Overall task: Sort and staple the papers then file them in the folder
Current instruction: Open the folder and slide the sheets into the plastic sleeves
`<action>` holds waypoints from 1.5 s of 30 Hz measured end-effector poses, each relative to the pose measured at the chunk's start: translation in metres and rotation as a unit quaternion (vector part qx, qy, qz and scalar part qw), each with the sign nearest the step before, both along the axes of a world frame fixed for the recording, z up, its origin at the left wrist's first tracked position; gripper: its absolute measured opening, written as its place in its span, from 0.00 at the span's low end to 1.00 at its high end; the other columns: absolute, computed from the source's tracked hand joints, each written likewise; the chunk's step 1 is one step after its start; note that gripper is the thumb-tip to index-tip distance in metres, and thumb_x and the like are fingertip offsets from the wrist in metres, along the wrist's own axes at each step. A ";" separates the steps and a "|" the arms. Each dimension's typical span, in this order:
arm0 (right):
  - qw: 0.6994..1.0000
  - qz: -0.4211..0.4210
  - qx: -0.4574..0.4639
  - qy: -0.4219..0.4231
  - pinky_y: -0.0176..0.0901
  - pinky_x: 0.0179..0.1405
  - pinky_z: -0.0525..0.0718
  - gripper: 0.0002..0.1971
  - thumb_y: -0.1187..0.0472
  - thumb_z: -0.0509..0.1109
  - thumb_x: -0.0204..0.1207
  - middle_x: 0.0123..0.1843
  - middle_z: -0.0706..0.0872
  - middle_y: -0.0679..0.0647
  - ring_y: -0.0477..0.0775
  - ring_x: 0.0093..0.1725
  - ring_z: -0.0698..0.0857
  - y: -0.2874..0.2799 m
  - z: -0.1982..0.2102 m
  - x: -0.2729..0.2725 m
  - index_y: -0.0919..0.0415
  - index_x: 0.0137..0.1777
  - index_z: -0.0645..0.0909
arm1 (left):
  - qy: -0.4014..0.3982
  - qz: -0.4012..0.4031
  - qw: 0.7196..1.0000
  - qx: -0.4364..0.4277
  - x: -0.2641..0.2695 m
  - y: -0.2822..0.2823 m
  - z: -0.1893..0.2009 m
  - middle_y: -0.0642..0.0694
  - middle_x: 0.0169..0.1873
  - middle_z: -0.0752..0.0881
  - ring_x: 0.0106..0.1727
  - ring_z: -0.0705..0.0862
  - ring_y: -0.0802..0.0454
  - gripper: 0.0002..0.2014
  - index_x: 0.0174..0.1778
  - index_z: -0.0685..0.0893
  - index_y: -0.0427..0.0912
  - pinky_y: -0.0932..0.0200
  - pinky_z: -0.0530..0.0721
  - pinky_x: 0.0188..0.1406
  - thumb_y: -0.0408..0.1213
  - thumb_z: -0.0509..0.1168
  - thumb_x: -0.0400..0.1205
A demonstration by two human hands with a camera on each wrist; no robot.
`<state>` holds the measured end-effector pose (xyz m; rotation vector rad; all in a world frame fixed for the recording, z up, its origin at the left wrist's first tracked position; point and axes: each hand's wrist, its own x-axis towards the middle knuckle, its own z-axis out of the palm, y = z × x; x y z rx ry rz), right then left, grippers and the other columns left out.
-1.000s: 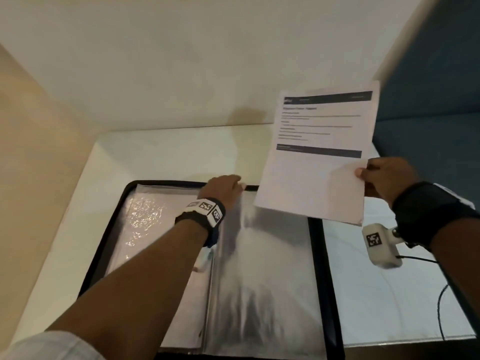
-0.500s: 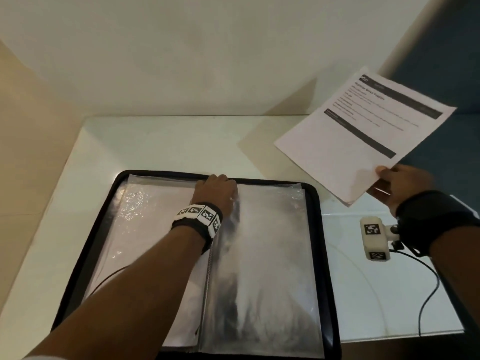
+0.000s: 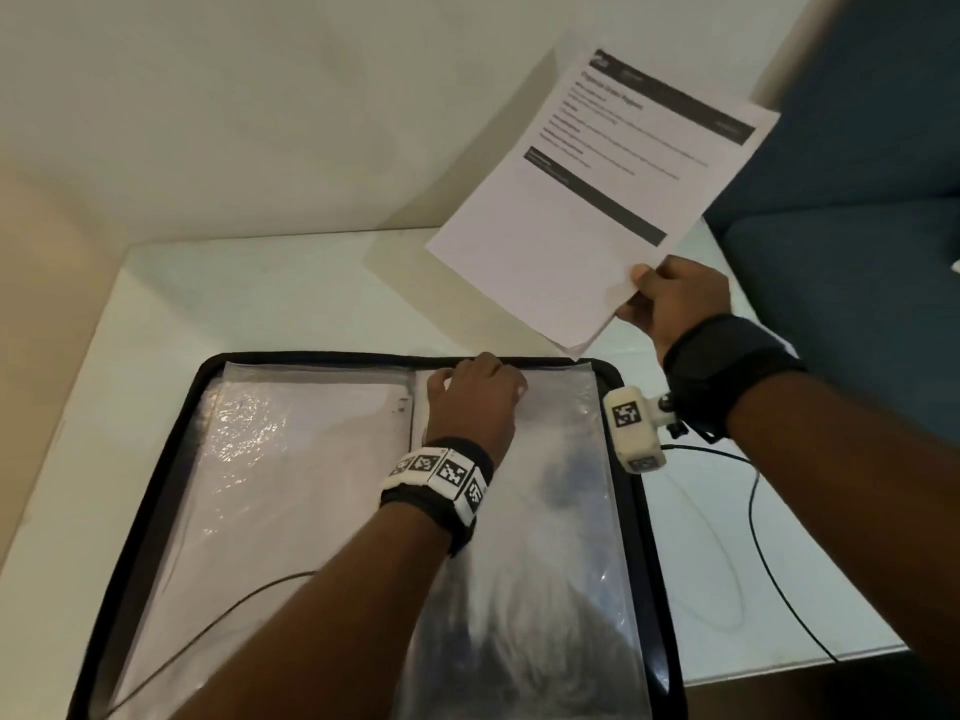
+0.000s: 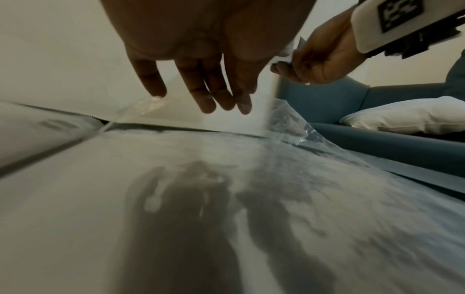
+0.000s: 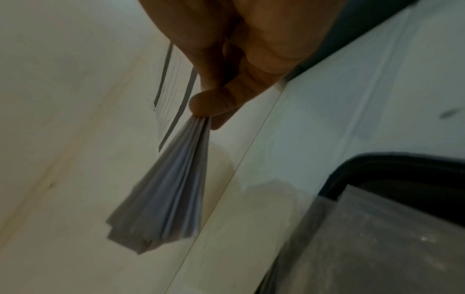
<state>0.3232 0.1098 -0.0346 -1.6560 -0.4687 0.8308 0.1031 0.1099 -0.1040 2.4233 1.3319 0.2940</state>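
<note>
While pinching the stapled papers (image 3: 566, 220) by one corner, right hand (image 3: 675, 298) aloft; left hand (image 3: 475, 402) flat, fingers straight, on the open folder (image 3: 649, 511). Risk: sheets sagging, snagging the limp plastic sleeve (image 3: 561, 537).

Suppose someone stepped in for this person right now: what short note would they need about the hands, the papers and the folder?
Left hand: fingers straight, at the top edge of the right-hand plastic sleeve, near the spine.
Right hand: pinches the sheaf of papers by a bottom corner, held up past the folder's far right corner.
Folder: open flat on the white table.
Done: a sheet already sits in the left sleeve.
Left: slide the sheaf into the right sleeve. No staple is discernible.
</note>
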 end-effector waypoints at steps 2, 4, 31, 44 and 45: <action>1.000 -0.007 0.003 0.000 0.54 0.43 0.91 0.08 0.67 0.70 0.80 0.53 0.88 0.70 0.63 0.44 0.90 0.006 -0.009 -0.010 0.74 0.53 0.83 | 0.013 -0.002 0.999 0.030 -0.002 -0.004 -0.002 0.55 0.54 0.81 0.61 0.79 0.51 0.12 0.53 0.85 0.57 0.47 0.52 0.71 0.34 0.62 0.82; 1.000 0.005 0.004 0.002 0.56 0.43 0.91 0.08 0.68 0.70 0.80 0.53 0.88 0.71 0.65 0.44 0.91 0.010 -0.018 -0.019 0.74 0.53 0.83 | 0.019 -0.008 0.999 0.043 -0.003 -0.007 0.001 0.55 0.51 0.85 0.58 0.81 0.50 0.11 0.51 0.85 0.55 0.44 0.51 0.74 0.33 0.64 0.81; 0.958 0.175 -0.054 -0.221 0.54 0.57 0.88 0.10 0.65 0.68 0.82 0.50 0.89 0.57 0.58 0.50 0.89 0.003 -0.041 -0.007 0.64 0.59 0.86 | 0.019 0.039 0.997 -0.056 0.002 0.025 0.006 0.59 0.47 0.81 0.58 0.80 0.52 0.11 0.49 0.83 0.59 0.39 0.58 0.75 0.37 0.59 0.83; 0.897 0.183 -0.145 -0.376 0.61 0.58 0.84 0.12 0.58 0.62 0.84 0.53 0.87 0.61 0.65 0.52 0.84 0.015 -0.041 -0.006 0.67 0.54 0.82 | 0.058 0.123 0.988 -0.076 -0.047 0.064 -0.005 0.54 0.54 0.80 0.55 0.83 0.51 0.08 0.41 0.85 0.58 0.40 0.60 0.75 0.38 0.67 0.79; 0.893 0.182 -0.144 -0.385 0.58 0.57 0.83 0.12 0.58 0.62 0.84 0.52 0.86 0.61 0.64 0.51 0.83 0.016 -0.040 -0.008 0.67 0.53 0.82 | 0.054 0.125 0.987 -0.079 -0.048 0.065 -0.006 0.54 0.52 0.82 0.54 0.83 0.51 0.08 0.39 0.84 0.58 0.40 0.60 0.75 0.37 0.67 0.79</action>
